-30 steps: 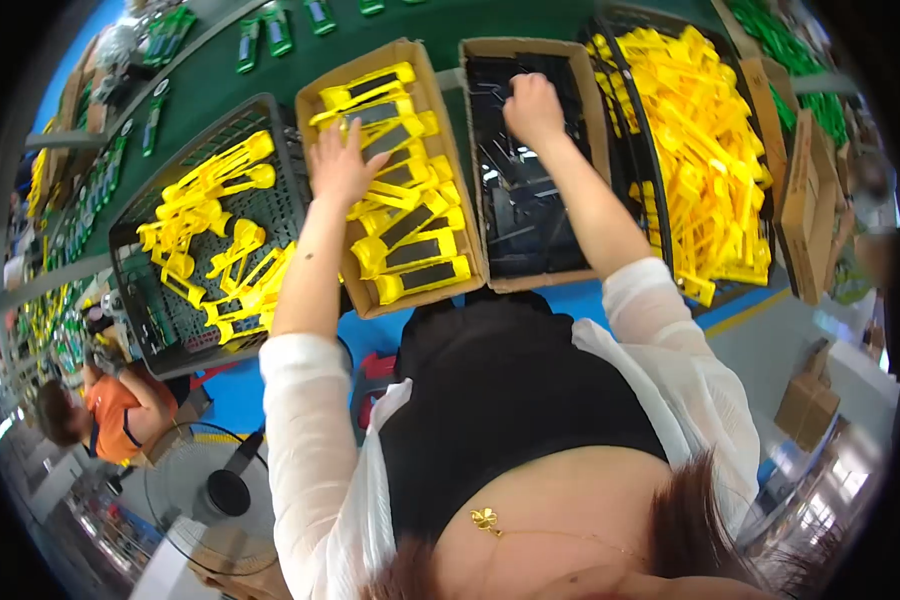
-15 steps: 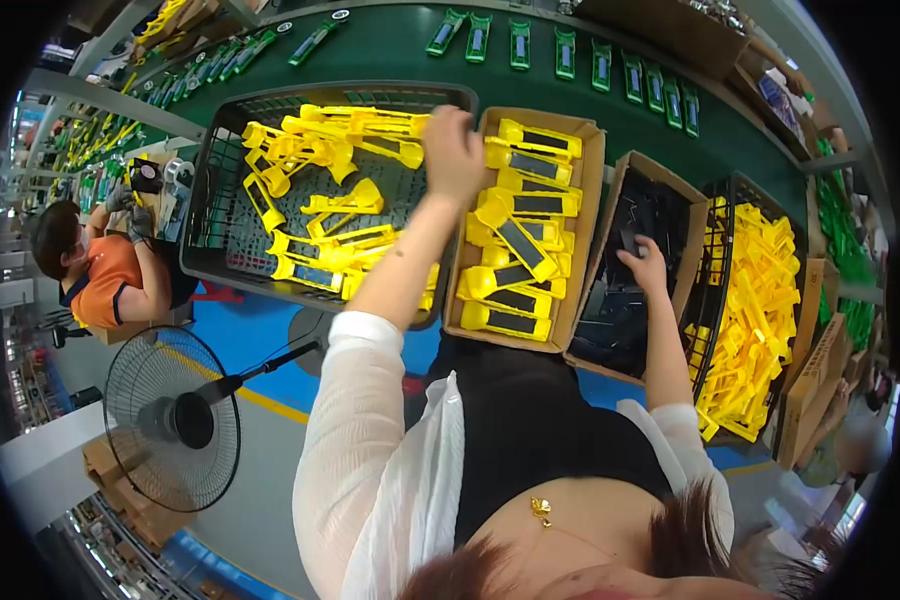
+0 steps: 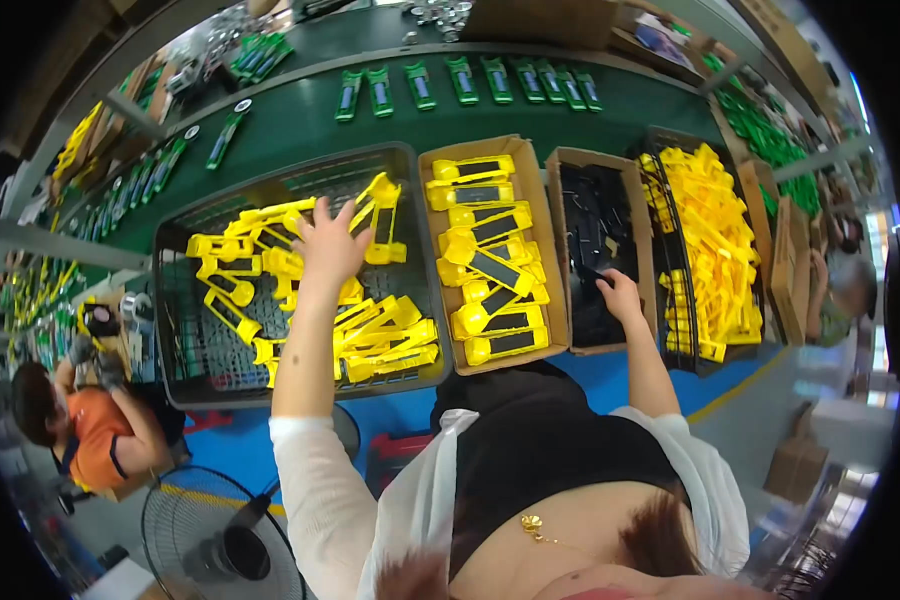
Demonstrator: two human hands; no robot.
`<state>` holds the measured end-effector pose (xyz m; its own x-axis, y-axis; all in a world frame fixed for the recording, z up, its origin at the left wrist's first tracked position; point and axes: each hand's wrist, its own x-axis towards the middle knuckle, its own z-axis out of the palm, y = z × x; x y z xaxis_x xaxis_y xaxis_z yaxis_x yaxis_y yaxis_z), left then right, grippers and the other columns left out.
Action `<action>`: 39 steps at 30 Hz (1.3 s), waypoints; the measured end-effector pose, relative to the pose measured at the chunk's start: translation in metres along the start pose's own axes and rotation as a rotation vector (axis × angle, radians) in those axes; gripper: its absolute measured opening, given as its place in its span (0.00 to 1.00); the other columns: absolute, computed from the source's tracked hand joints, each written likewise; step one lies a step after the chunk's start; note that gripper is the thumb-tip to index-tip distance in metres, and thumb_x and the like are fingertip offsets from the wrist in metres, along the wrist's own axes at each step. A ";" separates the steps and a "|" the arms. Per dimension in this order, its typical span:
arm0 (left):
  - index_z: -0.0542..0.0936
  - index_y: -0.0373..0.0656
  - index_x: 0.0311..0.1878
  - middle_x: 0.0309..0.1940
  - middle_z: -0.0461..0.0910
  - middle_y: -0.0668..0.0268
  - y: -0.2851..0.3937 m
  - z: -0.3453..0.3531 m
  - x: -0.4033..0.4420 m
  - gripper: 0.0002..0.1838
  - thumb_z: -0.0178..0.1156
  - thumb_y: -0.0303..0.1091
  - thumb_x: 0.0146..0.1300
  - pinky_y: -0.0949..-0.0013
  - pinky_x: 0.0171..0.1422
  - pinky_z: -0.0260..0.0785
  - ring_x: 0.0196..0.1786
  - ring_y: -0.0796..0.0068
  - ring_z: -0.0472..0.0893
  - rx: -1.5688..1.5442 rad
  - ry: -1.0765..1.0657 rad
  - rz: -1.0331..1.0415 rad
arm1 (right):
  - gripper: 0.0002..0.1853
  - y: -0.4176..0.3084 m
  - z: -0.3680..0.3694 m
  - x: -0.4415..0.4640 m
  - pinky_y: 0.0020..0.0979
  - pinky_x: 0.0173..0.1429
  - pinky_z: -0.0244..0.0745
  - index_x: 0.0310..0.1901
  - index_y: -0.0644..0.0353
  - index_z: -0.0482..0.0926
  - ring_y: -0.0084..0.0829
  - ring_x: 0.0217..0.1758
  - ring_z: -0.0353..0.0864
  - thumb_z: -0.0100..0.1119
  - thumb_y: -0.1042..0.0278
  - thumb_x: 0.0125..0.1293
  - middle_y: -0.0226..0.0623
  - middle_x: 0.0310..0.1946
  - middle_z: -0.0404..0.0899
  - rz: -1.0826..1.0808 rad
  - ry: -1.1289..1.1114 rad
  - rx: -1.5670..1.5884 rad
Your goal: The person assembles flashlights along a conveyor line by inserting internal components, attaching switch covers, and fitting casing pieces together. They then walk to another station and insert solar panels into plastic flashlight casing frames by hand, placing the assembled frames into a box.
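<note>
My left hand [image 3: 332, 245], its fingers spread, is over the black plastic crate [image 3: 175, 375] among loose yellow plastic frames [image 3: 385, 335]. One upright yellow frame [image 3: 382, 220] is just right of its fingers; I cannot tell whether they touch. My right hand [image 3: 622, 296] is at the cardboard box of black parts [image 3: 610, 348], thumb and fingers pinched on a small flat black piece [image 3: 595, 274]. Between the hands, a cardboard box [image 3: 557, 310] holds yellow frames with dark panels [image 3: 500, 270], stacked in a rough column.
On the right is a black crate heaped with yellow frames [image 3: 715, 240]. Behind the boxes runs a green conveyor belt [image 3: 300, 125] with green units [image 3: 420, 87] in a row. A co-worker in orange [image 3: 105, 435] sits at left, near a fan [image 3: 225, 550].
My left hand has moved left from the crate's right edge to above its middle, fingers now spread. My right hand stays at the black parts, now pinching a piece. The view has shifted.
</note>
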<state>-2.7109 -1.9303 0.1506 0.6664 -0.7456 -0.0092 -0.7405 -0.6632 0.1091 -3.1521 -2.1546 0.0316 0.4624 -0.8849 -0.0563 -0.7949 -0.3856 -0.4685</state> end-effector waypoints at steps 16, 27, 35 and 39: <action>0.80 0.40 0.41 0.33 0.76 0.64 0.101 -0.241 -0.123 0.12 0.64 0.35 0.56 0.71 0.39 0.68 0.34 0.74 0.75 -1.551 -0.272 1.115 | 0.13 -0.005 0.021 0.015 0.38 0.49 0.73 0.39 0.62 0.80 0.46 0.45 0.79 0.60 0.64 0.55 0.48 0.38 0.80 0.018 -0.133 0.090; 0.83 0.46 0.35 0.34 0.72 0.70 0.143 -0.302 -0.154 0.06 0.63 0.35 0.56 0.70 0.38 0.64 0.34 0.77 0.69 -1.834 -0.423 1.301 | 0.16 0.007 0.012 0.029 0.39 0.52 0.72 0.43 0.62 0.80 0.46 0.47 0.78 0.61 0.62 0.55 0.48 0.40 0.80 0.071 -0.252 0.187; 0.83 0.50 0.32 0.26 0.70 0.68 0.207 -0.312 -0.163 0.04 0.59 0.31 0.58 0.69 0.27 0.62 0.25 0.75 0.68 -1.987 -0.589 1.405 | 0.16 0.019 0.010 0.038 0.40 0.53 0.72 0.42 0.62 0.80 0.47 0.48 0.78 0.62 0.60 0.55 0.48 0.40 0.80 -0.014 -0.322 0.228; 0.80 0.44 0.34 0.27 0.72 0.65 0.209 -0.299 -0.183 0.06 0.53 0.28 0.59 0.65 0.33 0.67 0.29 0.71 0.73 -1.739 -0.460 1.687 | 0.17 0.029 0.013 0.045 0.39 0.51 0.72 0.43 0.61 0.79 0.47 0.47 0.78 0.62 0.60 0.55 0.49 0.40 0.80 -0.056 -0.377 0.263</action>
<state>-2.9619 -1.9126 0.4725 -0.3555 -0.4685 0.8088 0.4612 0.6647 0.5878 -3.1494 -2.2027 0.0042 0.6511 -0.6890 -0.3185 -0.6607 -0.3077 -0.6847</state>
